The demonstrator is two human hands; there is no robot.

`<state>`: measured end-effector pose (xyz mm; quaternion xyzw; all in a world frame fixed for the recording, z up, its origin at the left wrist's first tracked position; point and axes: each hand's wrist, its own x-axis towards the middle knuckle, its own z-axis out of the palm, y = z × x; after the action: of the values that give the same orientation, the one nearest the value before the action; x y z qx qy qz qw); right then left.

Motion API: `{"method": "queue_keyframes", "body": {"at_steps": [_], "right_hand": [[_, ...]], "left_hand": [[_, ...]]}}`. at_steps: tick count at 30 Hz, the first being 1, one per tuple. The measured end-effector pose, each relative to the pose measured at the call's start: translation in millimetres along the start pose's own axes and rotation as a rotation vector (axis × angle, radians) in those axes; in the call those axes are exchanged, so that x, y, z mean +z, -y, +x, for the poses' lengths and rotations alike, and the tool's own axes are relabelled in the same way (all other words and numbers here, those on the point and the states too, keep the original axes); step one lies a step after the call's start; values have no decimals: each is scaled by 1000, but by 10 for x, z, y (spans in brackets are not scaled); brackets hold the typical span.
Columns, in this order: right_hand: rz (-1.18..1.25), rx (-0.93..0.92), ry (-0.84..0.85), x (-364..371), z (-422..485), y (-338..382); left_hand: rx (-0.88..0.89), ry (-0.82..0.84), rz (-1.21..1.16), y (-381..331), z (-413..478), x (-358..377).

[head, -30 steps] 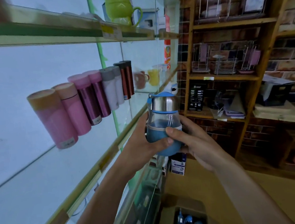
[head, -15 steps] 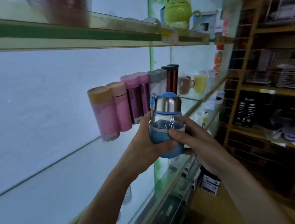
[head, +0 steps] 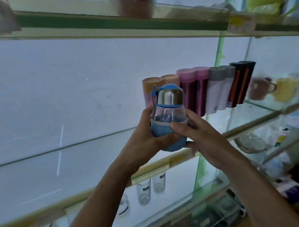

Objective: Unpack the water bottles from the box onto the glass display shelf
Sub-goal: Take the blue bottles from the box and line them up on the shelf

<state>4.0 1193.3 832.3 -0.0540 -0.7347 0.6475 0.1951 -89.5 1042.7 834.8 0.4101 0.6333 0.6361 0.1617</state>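
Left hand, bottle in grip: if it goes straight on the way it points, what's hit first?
Probably the peach-capped flasks at the row's left end, directly behind the bottle the left hand holds. Depth between bottle and flasks is unclear here.

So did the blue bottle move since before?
Yes. Against the row of flasks, the blue bottle went left, from beyond the dark end to the peach end.

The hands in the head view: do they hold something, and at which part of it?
Both the left hand and the right hand hold the water bottle around its blue lower half; the steel cap is free.
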Motion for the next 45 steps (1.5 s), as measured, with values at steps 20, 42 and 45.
{"method": "queue_keyframes", "body": {"at_steps": [20, 42, 45], "right_hand": [[45, -31, 429, 1392, 407, 26], [-56, -6, 589, 3283, 432, 142], [-77, -5, 587, 3498, 468, 156]], "left_hand": [[-93, -441, 250, -157, -976, -1118], [-122, -656, 201, -155, -2049, -2496], [-131, -680, 206, -144, -2128, -2656]]}}
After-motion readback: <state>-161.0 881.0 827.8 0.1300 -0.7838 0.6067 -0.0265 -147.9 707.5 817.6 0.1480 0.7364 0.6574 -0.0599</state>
